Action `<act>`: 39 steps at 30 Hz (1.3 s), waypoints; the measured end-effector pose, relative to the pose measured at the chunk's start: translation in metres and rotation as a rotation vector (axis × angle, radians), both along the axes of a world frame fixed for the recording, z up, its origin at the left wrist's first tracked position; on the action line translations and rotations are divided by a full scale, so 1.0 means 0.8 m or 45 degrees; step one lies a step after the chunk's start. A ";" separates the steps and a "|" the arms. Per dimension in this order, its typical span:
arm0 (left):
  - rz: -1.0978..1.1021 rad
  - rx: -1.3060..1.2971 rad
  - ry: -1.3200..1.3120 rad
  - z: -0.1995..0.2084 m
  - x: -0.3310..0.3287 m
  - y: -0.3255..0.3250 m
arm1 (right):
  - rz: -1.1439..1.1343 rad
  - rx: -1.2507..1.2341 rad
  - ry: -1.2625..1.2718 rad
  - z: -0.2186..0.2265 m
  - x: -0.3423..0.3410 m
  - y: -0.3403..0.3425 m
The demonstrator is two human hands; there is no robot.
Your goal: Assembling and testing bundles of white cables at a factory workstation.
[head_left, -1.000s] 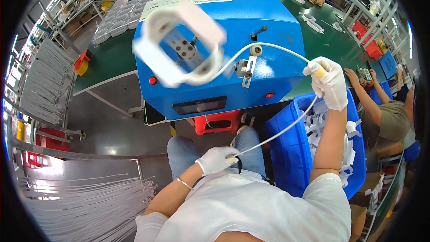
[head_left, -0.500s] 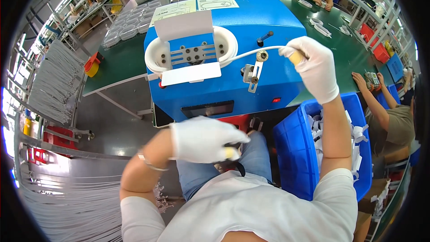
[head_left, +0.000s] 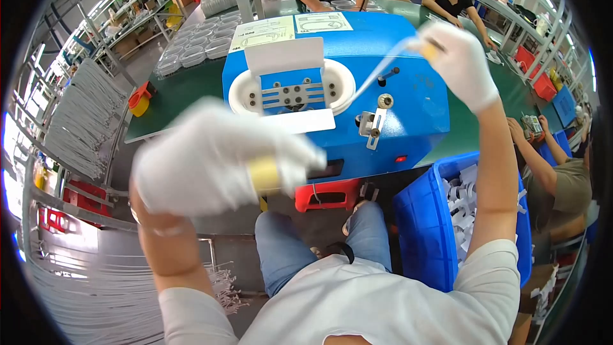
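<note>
A blue bench machine [head_left: 415,128] stands ahead of me with a white oval winding former [head_left: 343,86] on top. Slotted metal bars [head_left: 294,94] and two white flaps, one raised [head_left: 284,55], lie within the former. From its right side a white cable [head_left: 384,71] runs up, taut and slightly blurred, to my right hand [head_left: 461,62], whose gloved fingers are closed on it. My left hand [head_left: 217,160], gloved and with a yellowish band on a finger, hovers at the machine's front left. Motion smears it, so its grip is unclear.
A blue bin [head_left: 415,217] of white pieces stands at my right knee. Clear plastic trays [head_left: 195,56] cover the bench's far left, near a yellow tape roll [head_left: 138,103]. Bundled white cables [head_left: 76,115] hang at left. Co-workers sit across and at right; a red stool [head_left: 325,195] is below.
My left hand has risen from above my lap toward the machine's front left. My right hand has lifted farther up, pulling the cable into a steeper line. The view has shifted slightly.
</note>
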State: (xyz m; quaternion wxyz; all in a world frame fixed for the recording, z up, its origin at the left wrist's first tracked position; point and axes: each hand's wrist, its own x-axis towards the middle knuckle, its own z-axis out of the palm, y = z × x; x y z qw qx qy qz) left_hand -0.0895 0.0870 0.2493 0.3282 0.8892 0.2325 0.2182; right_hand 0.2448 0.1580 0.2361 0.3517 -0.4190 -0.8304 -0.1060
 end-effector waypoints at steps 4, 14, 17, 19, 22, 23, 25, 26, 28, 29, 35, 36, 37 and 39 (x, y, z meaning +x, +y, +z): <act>0.232 -0.649 -0.148 -0.108 0.007 -0.028 | 0.073 -0.712 0.311 -0.062 0.030 -0.096; -0.384 -1.361 -2.034 -0.087 -0.046 0.038 | 0.415 -0.741 0.159 -0.051 -0.033 -0.098; -0.400 -1.354 -1.734 -0.002 -0.024 0.098 | 0.337 0.073 0.395 -0.015 -0.077 -0.032; -0.355 -1.334 -1.632 0.046 0.015 0.104 | 0.537 -0.035 0.570 0.005 -0.119 0.008; -0.650 -1.083 -1.292 0.053 0.034 0.108 | 0.662 -0.586 0.783 0.026 -0.123 0.002; -0.498 -1.168 -1.210 0.034 0.031 0.094 | 0.634 -0.812 0.783 0.028 -0.117 -0.004; -0.234 -1.325 -1.024 -0.003 0.035 0.041 | 0.517 -0.652 0.722 0.010 -0.068 -0.039; -0.093 -1.381 -0.929 -0.020 0.032 0.011 | 0.488 -0.565 0.705 -0.002 -0.051 -0.054; 0.207 -1.488 -0.746 -0.061 0.022 -0.022 | 0.470 -0.859 0.764 -0.017 -0.035 -0.098; 0.118 -1.465 -0.556 -0.085 0.021 -0.022 | 0.618 -0.825 0.842 -0.055 -0.029 -0.103; -0.153 -1.198 -1.844 -0.155 0.031 -0.020 | 0.740 -0.862 -0.091 -0.094 -0.043 -0.142; -0.228 -1.370 -2.063 -0.145 0.009 -0.015 | 0.839 -0.820 0.044 -0.092 -0.047 -0.134; -0.294 -1.305 -2.068 -0.131 -0.012 -0.008 | 0.946 -0.771 0.169 -0.088 -0.052 -0.121; -0.299 -1.282 -1.956 -0.106 -0.065 0.019 | 0.683 -0.618 0.275 -0.041 -0.062 -0.094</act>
